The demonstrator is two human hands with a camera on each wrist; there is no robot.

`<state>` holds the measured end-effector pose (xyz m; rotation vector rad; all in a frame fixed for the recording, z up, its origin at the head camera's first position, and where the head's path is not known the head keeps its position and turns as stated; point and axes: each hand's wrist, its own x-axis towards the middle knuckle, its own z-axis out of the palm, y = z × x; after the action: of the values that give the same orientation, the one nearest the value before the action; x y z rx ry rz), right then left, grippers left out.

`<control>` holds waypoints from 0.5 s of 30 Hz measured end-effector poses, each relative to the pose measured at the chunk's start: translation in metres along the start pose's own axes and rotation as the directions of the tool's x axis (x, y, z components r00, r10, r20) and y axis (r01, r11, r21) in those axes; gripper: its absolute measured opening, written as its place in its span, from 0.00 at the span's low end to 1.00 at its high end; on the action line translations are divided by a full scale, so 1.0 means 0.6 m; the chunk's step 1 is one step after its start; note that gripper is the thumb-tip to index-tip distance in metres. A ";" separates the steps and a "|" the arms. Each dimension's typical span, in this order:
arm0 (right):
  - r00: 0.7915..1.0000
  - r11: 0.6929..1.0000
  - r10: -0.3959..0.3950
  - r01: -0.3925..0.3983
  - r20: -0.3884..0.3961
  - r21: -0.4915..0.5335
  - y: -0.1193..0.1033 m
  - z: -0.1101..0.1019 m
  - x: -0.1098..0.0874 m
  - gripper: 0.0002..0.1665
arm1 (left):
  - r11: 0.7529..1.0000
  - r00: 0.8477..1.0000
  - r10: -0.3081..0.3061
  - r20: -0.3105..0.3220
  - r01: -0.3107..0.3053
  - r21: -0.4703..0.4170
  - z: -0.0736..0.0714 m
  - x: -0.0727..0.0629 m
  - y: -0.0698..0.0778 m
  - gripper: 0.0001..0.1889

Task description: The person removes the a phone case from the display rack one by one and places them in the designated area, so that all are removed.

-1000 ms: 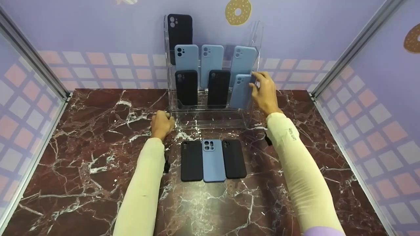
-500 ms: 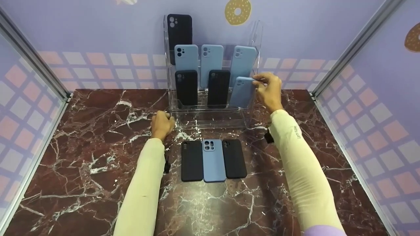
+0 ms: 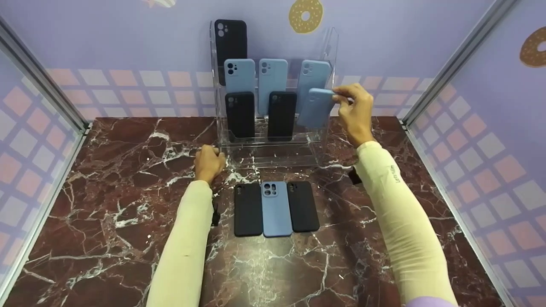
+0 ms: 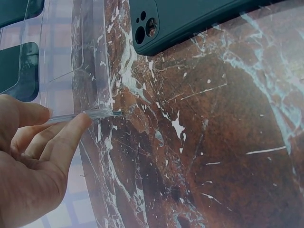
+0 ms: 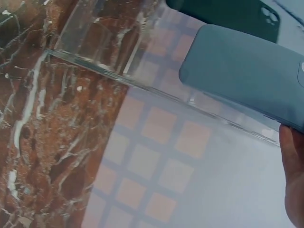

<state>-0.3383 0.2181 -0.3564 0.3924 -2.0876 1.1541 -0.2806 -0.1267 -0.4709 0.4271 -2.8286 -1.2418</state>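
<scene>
My right hand [image 3: 357, 111] pinches a light blue phone case [image 3: 315, 111] by its upper right corner, at the right of the front tier of a clear acrylic display stand [image 3: 273, 150]. The case tilts, its lower end raised above the stand's front lip. In the right wrist view, the blue case [image 5: 242, 73] overlaps a black case [image 5: 232, 19] behind it, with only part of my hand [image 5: 293, 175] showing. At the stand's lower left, my left hand [image 3: 209, 163] grips the side panel. The left wrist view has thumb and fingers of this hand [image 4: 38, 161] on the panel's edge.
Black cases [image 3: 239, 117] and light blue cases [image 3: 273, 79] stand on the tiers, one black case [image 3: 231, 40] at the top left. On the marbled table [image 3: 128, 238], a blue case [image 3: 276, 213] lies between two black ones. Patterned walls [image 3: 136, 47] enclose the table.
My right hand has gone from reaching beside the front right blue case to pinching its corner, tipping it and lifting it up out of the tier. My left hand has stayed on the stand.
</scene>
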 end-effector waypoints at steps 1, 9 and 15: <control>1.000 1.000 -0.002 0.002 -0.008 0.010 -0.004 -0.004 0.001 0.06 | 1.000 1.000 0.003 0.002 -0.003 0.003 0.000 0.000 0.000 0.15; 0.997 0.996 -0.073 0.073 0.000 0.060 -0.025 -0.040 -0.006 0.07 | 1.000 1.000 0.009 -0.004 -0.009 0.000 0.003 0.004 0.001 0.14; 0.998 0.999 -0.033 0.031 0.062 0.040 -0.019 -0.068 -0.029 0.06 | 1.000 1.000 0.002 -0.021 -0.002 0.006 0.007 0.005 0.000 0.15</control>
<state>-0.3020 0.2441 -0.3473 0.4843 -2.1080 1.1787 -0.2840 -0.1246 -0.4738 0.4353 -2.8158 -1.2210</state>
